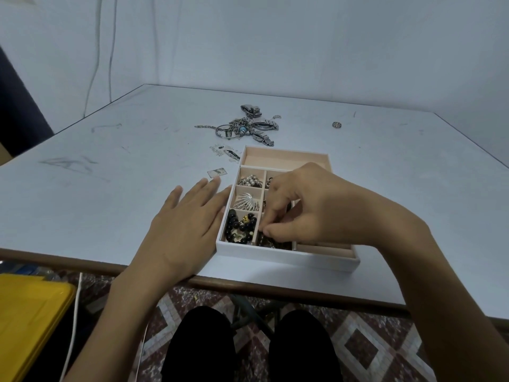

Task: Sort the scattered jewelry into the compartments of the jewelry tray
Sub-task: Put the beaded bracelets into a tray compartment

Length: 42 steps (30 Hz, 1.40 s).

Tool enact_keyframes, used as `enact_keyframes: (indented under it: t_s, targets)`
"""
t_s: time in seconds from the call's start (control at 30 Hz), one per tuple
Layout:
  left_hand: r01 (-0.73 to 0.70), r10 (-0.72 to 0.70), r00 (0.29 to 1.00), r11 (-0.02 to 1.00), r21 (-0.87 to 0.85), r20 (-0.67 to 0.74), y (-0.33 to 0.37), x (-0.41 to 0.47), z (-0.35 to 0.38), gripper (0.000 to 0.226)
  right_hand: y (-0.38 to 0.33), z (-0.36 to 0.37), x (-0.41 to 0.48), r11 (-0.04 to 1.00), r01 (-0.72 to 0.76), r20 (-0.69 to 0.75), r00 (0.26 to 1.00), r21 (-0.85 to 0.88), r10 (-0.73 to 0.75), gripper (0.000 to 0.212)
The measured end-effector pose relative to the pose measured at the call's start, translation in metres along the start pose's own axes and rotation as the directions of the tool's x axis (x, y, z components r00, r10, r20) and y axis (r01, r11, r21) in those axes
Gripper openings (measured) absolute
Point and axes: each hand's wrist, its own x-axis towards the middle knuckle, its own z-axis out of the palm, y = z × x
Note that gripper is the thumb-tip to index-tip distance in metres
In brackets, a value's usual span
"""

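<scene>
Right hand (308, 208), grip pinched on something unclear, overhangs the tray (286, 256); left hand (187, 224) flat beside; jewelry pile (245, 126) beyond.

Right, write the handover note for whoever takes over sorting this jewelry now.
Left hand: flat on the table, fingers straight, alongside the left wall of the jewelry tray.
Right hand: over the tray, fingertips curled down onto dark jewelry in the near middle compartment; grip unclear.
Done: pearls, silver brooch and black bead bracelet sit in the left column.
Left: watch-and-keyring pile, small ring, small pieces on the table beyond the tray.
</scene>
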Motion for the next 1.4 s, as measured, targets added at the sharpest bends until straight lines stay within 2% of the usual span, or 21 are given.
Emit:
enact_keyframes:
  t_s: [0.13, 0.6, 0.67, 0.77, 0.9, 1.0, 1.07, 1.13, 1.2, 1.27, 1.3, 1.4]
  targets:
    - [-0.005, 0.005, 1.000, 1.000, -0.001, -0.009, 0.000, 0.000, 0.000, 0.083, -0.001, -0.002, -0.001, 0.998, -0.009, 0.016, 1.000, 0.057, 0.008, 0.007]
    - [-0.002, 0.001, 1.000, 0.999, -0.038, -0.024, -0.001, 0.000, 0.001, 0.084, 0.007, -0.001, 0.003, 1.000, -0.007, 0.058, 0.998, -0.026, 0.008, 0.014]
    - [-0.003, 0.001, 1.000, 0.998, -0.058, -0.027, 0.000, 0.000, 0.001, 0.083, 0.010, -0.006, 0.003, 1.000, 0.011, 0.076, 0.997, 0.022, -0.013, 0.013]
    - [-0.020, 0.013, 0.998, 0.992, -0.127, -0.056, -0.004, 0.002, 0.001, 0.078, 0.016, -0.019, 0.003, 0.976, 0.044, 0.065, 0.996, 0.213, -0.059, 0.013]
    - [-0.067, 0.046, 0.992, 0.982, -0.178, -0.117, -0.013, 0.010, -0.003, 0.067, 0.033, -0.039, 0.013, 0.921, 0.047, -0.073, 0.997, 0.386, -0.020, 0.015]
    - [-0.039, -0.002, 0.987, 0.967, -0.250, -0.161, -0.018, 0.024, -0.011, 0.048, 0.051, -0.054, 0.027, 0.915, 0.015, -0.143, 0.989, 0.402, 0.047, 0.013]
    - [-0.004, -0.048, 0.988, 0.943, -0.333, -0.147, -0.022, 0.041, -0.016, 0.044, 0.070, -0.064, 0.039, 0.922, -0.035, -0.182, 0.977, 0.387, 0.113, 0.012]
    - [0.031, -0.084, 0.988, 0.929, -0.368, -0.128, -0.026, 0.062, -0.019, 0.043, 0.096, -0.069, 0.055, 0.922, -0.093, -0.244, 0.950, 0.375, 0.195, 0.010]
    - [0.049, -0.106, 0.983, 0.937, -0.347, -0.147, -0.029, 0.085, -0.019, 0.037, 0.134, -0.066, 0.072, 0.924, -0.173, -0.373, 0.877, 0.342, 0.302, 0.010]
    - [0.064, -0.122, 0.977, 0.952, -0.301, -0.177, -0.031, 0.107, -0.017, 0.024, 0.173, -0.058, 0.087, 0.925, -0.352, -0.537, 0.758, 0.141, 0.370, 0.019]
    - [0.071, -0.126, 0.974, 0.958, -0.277, -0.187, -0.031, 0.118, -0.016, 0.022, 0.189, -0.055, 0.092, 0.891, -0.453, -0.582, 0.719, 0.022, 0.379, 0.026]
    - [0.063, -0.115, 0.968, 0.972, -0.227, -0.224, -0.027, 0.149, -0.018, 0.022, 0.211, -0.053, 0.104, 0.761, -0.624, -0.632, 0.664, -0.175, 0.399, 0.042]
